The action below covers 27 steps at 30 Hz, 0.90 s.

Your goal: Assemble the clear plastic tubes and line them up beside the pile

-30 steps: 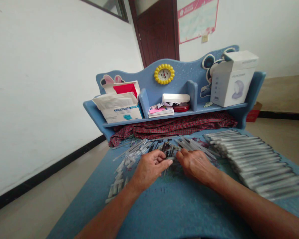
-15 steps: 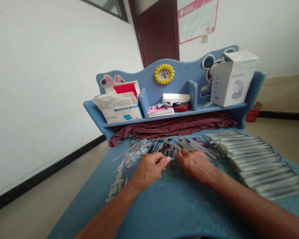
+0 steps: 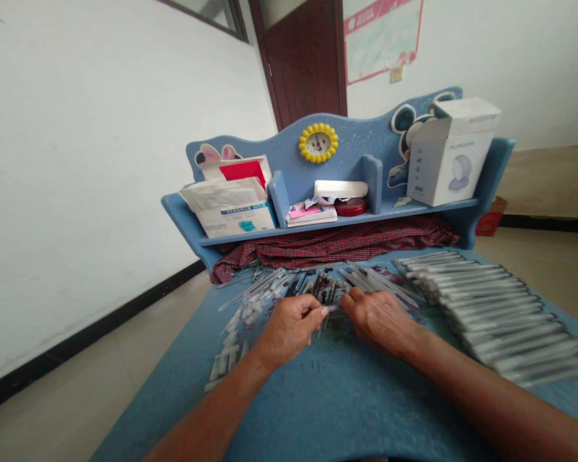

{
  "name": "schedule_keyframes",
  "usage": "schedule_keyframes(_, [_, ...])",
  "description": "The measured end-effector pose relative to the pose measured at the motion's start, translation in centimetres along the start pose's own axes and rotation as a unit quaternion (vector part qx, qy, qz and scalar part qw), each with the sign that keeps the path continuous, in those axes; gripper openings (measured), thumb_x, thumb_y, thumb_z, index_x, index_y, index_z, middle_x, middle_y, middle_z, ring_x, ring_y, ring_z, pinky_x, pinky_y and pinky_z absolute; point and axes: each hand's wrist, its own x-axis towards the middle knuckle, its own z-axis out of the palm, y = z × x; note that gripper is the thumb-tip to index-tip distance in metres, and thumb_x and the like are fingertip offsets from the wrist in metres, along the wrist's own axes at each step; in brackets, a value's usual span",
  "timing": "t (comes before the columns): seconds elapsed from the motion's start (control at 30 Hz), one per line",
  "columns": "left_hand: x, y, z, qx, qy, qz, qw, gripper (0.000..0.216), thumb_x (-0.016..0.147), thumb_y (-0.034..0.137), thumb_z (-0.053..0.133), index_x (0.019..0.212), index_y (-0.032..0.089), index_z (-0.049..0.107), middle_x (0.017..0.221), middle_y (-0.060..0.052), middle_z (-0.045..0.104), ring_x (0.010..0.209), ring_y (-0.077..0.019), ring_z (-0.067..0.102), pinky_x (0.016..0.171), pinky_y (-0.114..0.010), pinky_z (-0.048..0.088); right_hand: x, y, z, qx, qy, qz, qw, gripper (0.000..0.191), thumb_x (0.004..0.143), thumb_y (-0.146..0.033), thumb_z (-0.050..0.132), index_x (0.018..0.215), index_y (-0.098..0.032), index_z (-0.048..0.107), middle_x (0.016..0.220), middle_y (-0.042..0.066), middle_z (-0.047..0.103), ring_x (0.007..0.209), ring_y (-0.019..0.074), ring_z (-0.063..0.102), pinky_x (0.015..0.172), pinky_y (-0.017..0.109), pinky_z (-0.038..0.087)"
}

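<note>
Over the middle of the blue desk [image 3: 308, 410], my left hand [image 3: 291, 327] pinches one end of a pale, slim pen barrel [image 3: 334, 308]. My right hand [image 3: 373, 317] has its fingers closed around the other end, palm down. The fingertips partly hide the barrel. Just beyond the hands lie loose dark pen parts [image 3: 325, 282]. Clear tubes [image 3: 373, 279] fan out behind my right hand. Short whitish pen pieces [image 3: 227, 359] trail along the left, beside my left forearm. To the right, a long stack of assembled-looking pens [image 3: 491, 308] lies side by side.
A blue shelf [image 3: 349, 224] runs along the desk's back, with a checked cloth [image 3: 318, 250] tucked beneath it. It carries a mask box [image 3: 236, 215], a red round tin [image 3: 350, 206], a white carton [image 3: 450, 157] and a yellow flower-shaped clock [image 3: 318, 143].
The left fingertips have shifted very slightly left, and a little more of the pen barrel shows between the hands. Nothing else has visibly moved.
</note>
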Motion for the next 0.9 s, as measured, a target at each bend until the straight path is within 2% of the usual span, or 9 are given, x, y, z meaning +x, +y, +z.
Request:
schedule_keyframes(0.23, [0.13, -0.42, 0.24, -0.038, 0.015, -0.007, 0.999, 0.016, 0.072, 0.031, 0.057, 0.069, 0.016, 0.054, 0.052, 0.007, 0.048, 0.039, -0.0068, 0.047, 0.039, -0.018, 0.036, 0.05, -0.05, -0.10, -0.002, -0.005, 0.005, 1.000, 0.022, 0.081, -0.009, 0.035, 0.092, -0.016, 0.053, 0.083, 0.008, 0.062, 0.067, 0.0207, 0.063, 0.050, 0.026, 0.036])
schedule_keyframes(0.47, [-0.03, 0.04, -0.13, 0.006, -0.012, 0.005, 1.000, 0.032, 0.080, 0.039, 0.048, 0.057, 0.016, 0.052, 0.042, 0.006, 0.046, 0.036, -0.0070, 0.045, 0.041, -0.019, 0.035, 0.06, 0.07, 0.05, -0.002, -0.003, 0.002, 1.000, 0.022, 0.082, -0.009, 0.035, 0.091, -0.015, 0.053, 0.083, 0.009, 0.062, 0.068, 0.0207, 0.063, 0.049, 0.026, 0.036])
schedule_keyframes(0.6, [0.01, -0.14, -0.09, -0.001, -0.007, 0.008, 1.000, 0.025, 0.078, 0.034, 0.051, 0.060, 0.016, 0.053, 0.042, 0.007, 0.046, 0.036, -0.0064, 0.044, 0.041, -0.018, 0.034, 0.03, -0.04, -0.05, -0.001, -0.008, 0.003, 1.000, 0.023, 0.081, -0.008, 0.034, 0.092, -0.015, 0.053, 0.084, 0.009, 0.062, 0.067, 0.0204, 0.063, 0.050, 0.026, 0.036])
schedule_keyframes(0.73, [0.12, -0.33, 0.08, -0.037, 0.006, -0.003, 0.999, 0.016, 0.072, 0.031, 0.057, 0.069, 0.016, 0.056, 0.053, 0.006, 0.051, 0.040, -0.0068, 0.048, 0.041, -0.018, 0.036, 0.06, -0.09, -0.15, 0.002, -0.011, 0.007, 1.000, 0.022, 0.083, -0.010, 0.034, 0.093, -0.015, 0.053, 0.084, 0.009, 0.062, 0.067, 0.0200, 0.063, 0.050, 0.026, 0.036])
schedule_keyframes(0.8, [0.12, -0.22, 0.06, -0.035, 0.009, -0.004, 0.999, 0.019, 0.072, 0.034, 0.059, 0.070, 0.016, 0.056, 0.052, 0.006, 0.050, 0.041, -0.0072, 0.048, 0.041, -0.018, 0.036, 0.08, -0.04, -0.13, 0.004, -0.010, 0.008, 1.000, 0.021, 0.083, -0.010, 0.035, 0.092, -0.015, 0.053, 0.084, 0.009, 0.062, 0.067, 0.0199, 0.063, 0.050, 0.026, 0.036])
schedule_keyframes(0.9, [0.05, 0.07, -0.06, -0.004, -0.003, 0.003, 1.000, 0.028, 0.077, 0.039, 0.052, 0.062, 0.016, 0.055, 0.043, 0.007, 0.047, 0.037, -0.0072, 0.046, 0.041, -0.019, 0.035, 0.08, 0.04, -0.04, 0.004, -0.009, 0.007, 1.000, 0.021, 0.082, -0.010, 0.035, 0.091, -0.015, 0.053, 0.083, 0.009, 0.062, 0.067, 0.0200, 0.063, 0.050, 0.026, 0.036])
